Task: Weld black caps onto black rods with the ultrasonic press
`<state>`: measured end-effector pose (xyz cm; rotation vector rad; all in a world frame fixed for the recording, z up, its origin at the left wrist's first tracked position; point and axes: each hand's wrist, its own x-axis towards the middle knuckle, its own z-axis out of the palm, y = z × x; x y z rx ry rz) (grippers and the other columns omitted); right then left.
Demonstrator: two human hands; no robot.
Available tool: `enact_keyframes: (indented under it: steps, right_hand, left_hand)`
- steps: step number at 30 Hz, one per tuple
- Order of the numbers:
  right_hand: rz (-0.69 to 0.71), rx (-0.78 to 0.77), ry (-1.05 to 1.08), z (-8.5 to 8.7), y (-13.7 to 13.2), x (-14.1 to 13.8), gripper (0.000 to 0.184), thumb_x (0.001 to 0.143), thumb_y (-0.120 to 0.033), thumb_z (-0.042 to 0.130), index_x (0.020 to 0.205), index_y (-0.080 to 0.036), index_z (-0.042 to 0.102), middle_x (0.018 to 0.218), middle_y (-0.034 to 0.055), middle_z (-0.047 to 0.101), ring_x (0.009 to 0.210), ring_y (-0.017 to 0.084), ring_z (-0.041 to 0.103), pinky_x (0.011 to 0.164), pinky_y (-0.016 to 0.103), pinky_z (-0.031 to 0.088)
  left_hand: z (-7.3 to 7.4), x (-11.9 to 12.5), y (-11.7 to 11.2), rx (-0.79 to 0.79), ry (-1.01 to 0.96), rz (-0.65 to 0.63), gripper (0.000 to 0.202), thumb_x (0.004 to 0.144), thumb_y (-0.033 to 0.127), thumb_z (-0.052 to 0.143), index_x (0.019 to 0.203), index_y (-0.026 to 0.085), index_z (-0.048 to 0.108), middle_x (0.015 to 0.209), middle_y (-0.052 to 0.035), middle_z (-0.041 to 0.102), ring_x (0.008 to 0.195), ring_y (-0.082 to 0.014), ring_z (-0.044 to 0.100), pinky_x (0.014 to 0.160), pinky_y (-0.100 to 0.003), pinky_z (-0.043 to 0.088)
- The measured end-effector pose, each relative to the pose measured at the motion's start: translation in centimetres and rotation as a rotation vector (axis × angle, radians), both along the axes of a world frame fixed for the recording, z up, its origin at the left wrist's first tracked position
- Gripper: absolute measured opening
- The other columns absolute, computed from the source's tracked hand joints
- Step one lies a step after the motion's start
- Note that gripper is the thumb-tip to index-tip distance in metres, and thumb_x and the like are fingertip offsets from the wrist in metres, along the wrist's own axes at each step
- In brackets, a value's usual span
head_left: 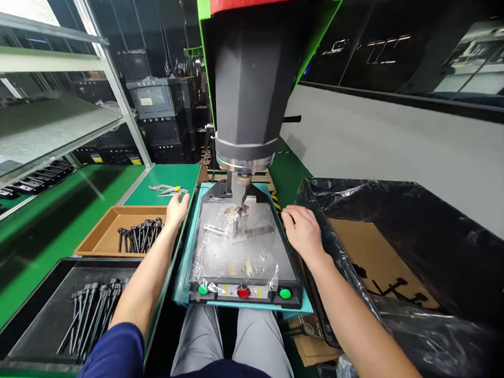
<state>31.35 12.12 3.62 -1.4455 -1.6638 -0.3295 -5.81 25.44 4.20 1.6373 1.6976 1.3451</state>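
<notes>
**Plier-like metal tool (pixel 165 190) at left hand (pixel 177 208); right hand (pixel 303 230) beside press (pixel 253 79)**

Lying on the green bench (pixel 173 173), left of the press and beyond the brown tray (pixel 114 219) of black bolt-like parts (pixel 134 238). Hands well apart, one on each side of the film-covered base (pixel 212 261). On the left, thumb and fingers drawn close at the tool's near end; touching or just short, cannot tell. On the right, fingers loosely curled at the base's right edge, near the black-lined bin (pixel 406 205); nothing visible in the grasp, though not ruled out.

Step in hand, by judgement: picking up or putting down the tool, away from the green buttons (pixel 285 294) and red button (pixel 243 292). Next move, if a pick-up: firm pinch on thin metal, then a lift clear of the brown tray.

Hard to read: tool's exact type, too small. Inside of right palm hidden. Area under the press tip (pixel 240 188) confused by glare. Longer black rods (pixel 92 310) partly behind left forearm (pixel 146 282). Press top cut off. Black pieces (pixel 400 284) in the bin indistinct.
</notes>
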Motion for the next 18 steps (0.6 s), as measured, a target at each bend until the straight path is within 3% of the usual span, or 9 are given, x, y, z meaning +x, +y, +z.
enact_keyframes:
  steps: [3,6,9,12,15,18]
  right_hand:
    - [0.043,-0.026,0.087,-2.9,-4.0,-0.8,0.027,0.097,-0.036,0.048,0.099,-0.019,0.069,0.103,0.0111,0.071,0.099,0.026,0.064,0.092,0.041,0.048]
    - [0.09,-0.134,0.162,-5.2,-5.3,-2.6,0.029,0.095,-0.038,0.048,0.1,-0.019,0.069,0.104,0.0115,0.071,0.1,0.027,0.065,0.091,0.042,0.05]
    - [0.148,-0.241,0.232,-6.4,-5.1,-4.3,0.032,0.094,-0.039,0.047,0.104,-0.018,0.069,0.106,0.0124,0.07,0.101,0.029,0.065,0.091,0.044,0.052]
    - [0.193,-0.304,0.281,-7.1,-5.5,-5.0,0.032,0.093,-0.039,0.047,0.107,-0.019,0.068,0.107,0.0116,0.07,0.102,0.028,0.065,0.09,0.043,0.053]
    - [0.165,-0.336,0.327,-8.1,-6.9,-4.2,0.033,0.092,-0.041,0.048,0.108,-0.02,0.067,0.105,0.0112,0.071,0.102,0.028,0.066,0.09,0.044,0.053]
    - [0.13,-0.368,0.39,-9.4,-8.4,-3.1,0.035,0.09,-0.043,0.048,0.109,-0.019,0.066,0.103,0.012,0.071,0.101,0.028,0.067,0.087,0.044,0.055]
  left_hand:
    - [-1.7,1.2,-6.0,0.138,-0.004,-0.109,0.038,0.092,0.044,0.053,0.116,0.018,0.067,0.121,-0.0119,0.069,0.113,-0.0232,0.064,0.102,-0.04,0.049]
    - [-2.8,4.6,-9.2,0.256,0.176,-0.368,0.031,0.091,0.041,0.057,0.109,0.019,0.071,0.125,-0.0102,0.067,0.12,-0.024,0.06,0.108,-0.042,0.046]
    - [-3.1,8.4,-8.6,0.292,0.342,-0.495,0.044,0.089,0.04,0.059,0.128,0.017,0.062,0.142,-0.0118,0.056,0.137,-0.0277,0.046,0.116,-0.046,0.037]
    - [-2.7,10.7,-6.2,0.244,0.46,-0.47,0.058,0.087,0.043,0.062,0.137,0.015,0.053,0.149,-0.0143,0.047,0.145,-0.032,0.034,0.118,-0.049,0.033]
    - [-2.1,11.8,-4.3,0.213,0.557,-0.455,0.055,0.086,0.048,0.064,0.129,0.014,0.059,0.149,-0.0166,0.046,0.143,-0.0343,0.035,0.117,-0.051,0.032]
    - [-1.5,12.4,-3.2,0.215,0.62,-0.5,0.039,0.086,0.049,0.063,0.109,0.018,0.068,0.138,-0.0135,0.055,0.135,-0.0312,0.043,0.115,-0.048,0.034]
